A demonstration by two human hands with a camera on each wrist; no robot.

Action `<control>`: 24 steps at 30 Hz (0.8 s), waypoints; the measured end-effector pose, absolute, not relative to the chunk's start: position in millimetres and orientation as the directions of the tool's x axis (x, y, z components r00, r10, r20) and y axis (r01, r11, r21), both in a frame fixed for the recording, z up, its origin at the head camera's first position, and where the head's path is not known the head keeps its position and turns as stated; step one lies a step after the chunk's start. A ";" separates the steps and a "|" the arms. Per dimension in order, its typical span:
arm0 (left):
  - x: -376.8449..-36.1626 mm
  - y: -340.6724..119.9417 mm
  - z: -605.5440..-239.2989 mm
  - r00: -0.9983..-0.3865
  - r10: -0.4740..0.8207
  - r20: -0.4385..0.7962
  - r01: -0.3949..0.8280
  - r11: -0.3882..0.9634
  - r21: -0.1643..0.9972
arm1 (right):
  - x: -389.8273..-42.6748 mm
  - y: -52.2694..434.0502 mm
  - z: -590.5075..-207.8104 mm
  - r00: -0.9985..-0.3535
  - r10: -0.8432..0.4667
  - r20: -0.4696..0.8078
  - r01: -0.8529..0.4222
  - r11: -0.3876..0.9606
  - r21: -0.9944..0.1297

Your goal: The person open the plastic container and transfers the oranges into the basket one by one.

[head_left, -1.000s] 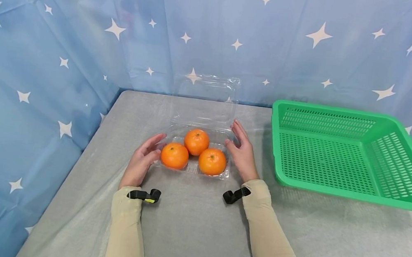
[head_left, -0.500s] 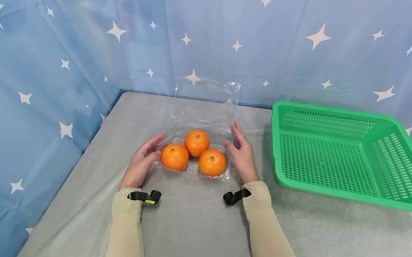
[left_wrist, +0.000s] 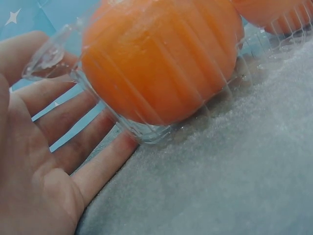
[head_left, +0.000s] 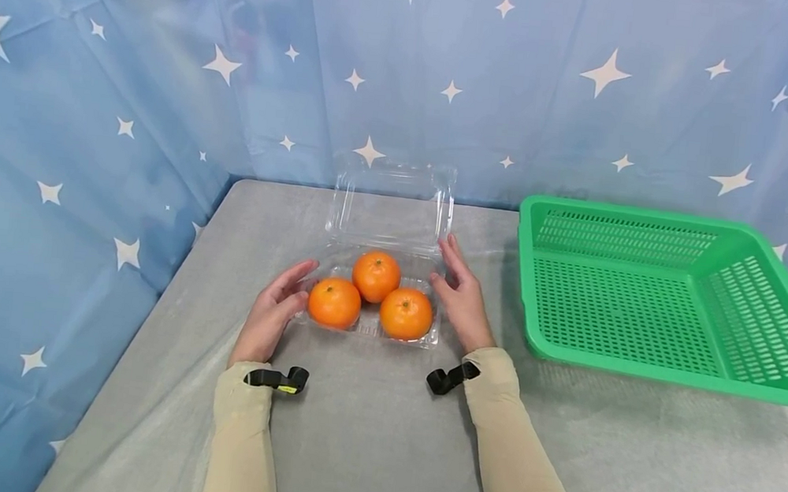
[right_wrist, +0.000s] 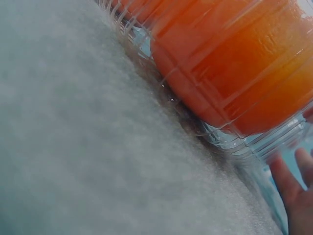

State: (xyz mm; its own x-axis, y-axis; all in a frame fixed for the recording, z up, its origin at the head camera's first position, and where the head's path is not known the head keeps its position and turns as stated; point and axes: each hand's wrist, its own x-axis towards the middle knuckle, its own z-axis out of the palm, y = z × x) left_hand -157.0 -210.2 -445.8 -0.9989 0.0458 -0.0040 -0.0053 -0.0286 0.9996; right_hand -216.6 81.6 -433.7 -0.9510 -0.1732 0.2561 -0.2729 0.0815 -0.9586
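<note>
Head view: clear container (head_left: pixel 368 324) of three orange fruits (head_left: pixel 376 276) between spread-fingered hands (head_left: pixel 268 313) (head_left: pixel 464 302).

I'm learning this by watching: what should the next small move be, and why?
Probably the right hand should reach for the clear lid and tip it towards the person: the lid stands open behind the clear plastic base, three oranges sit inside that base, and the left hand, at its side, could steady it.

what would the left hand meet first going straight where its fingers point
The left hand would likely meet the clear container first, on its left side; an orange sits just inside. Exact contact is unclear.
</note>
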 end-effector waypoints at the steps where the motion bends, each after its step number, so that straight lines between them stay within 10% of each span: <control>1: -157.8 -211.0 -448.4 -0.999 0.043 -0.005 -0.006 -0.026 1.000 | -216.5 81.5 -433.9 -0.951 -0.176 0.256 -0.274 0.085 -0.958; 24: -161.8 -212.3 -456.4 -0.999 0.032 0.000 0.000 -0.017 1.000 | -223.2 82.8 -445.9 -0.953 -0.222 0.208 -0.230 0.077 -0.970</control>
